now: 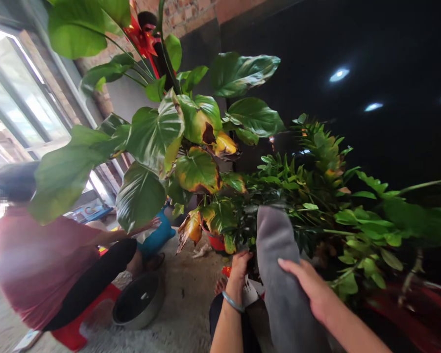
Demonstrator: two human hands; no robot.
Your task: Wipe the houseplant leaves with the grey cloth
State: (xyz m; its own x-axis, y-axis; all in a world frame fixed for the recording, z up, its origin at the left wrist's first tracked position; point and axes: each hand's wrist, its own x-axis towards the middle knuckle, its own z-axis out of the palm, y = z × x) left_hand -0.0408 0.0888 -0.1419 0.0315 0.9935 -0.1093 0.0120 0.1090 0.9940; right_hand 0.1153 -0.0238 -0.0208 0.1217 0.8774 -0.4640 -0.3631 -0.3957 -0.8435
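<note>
A long, soft grey plush piece (279, 274) with a rounded top stands up in front of me, its lower end running out of view. My right hand (314, 289) grips its right side, thumb across the front and the other fingers hidden. Left of it, my left hand (240, 265), with a pale bangle (233, 302) on the wrist, has its fingers curled in. What those fingers hold, if anything, is hidden. Just below that hand shows a white piece with dark marks (252, 290), partly covered by the grey plush.
A large leafy plant (154, 132) in a red pot (216, 240) rises ahead; more green plants (363, 235) crowd the right side. At left a person (40, 260) sits on a red stool (71, 338) with blue fabric (158, 235). A dark basin (137, 301) stands on the floor.
</note>
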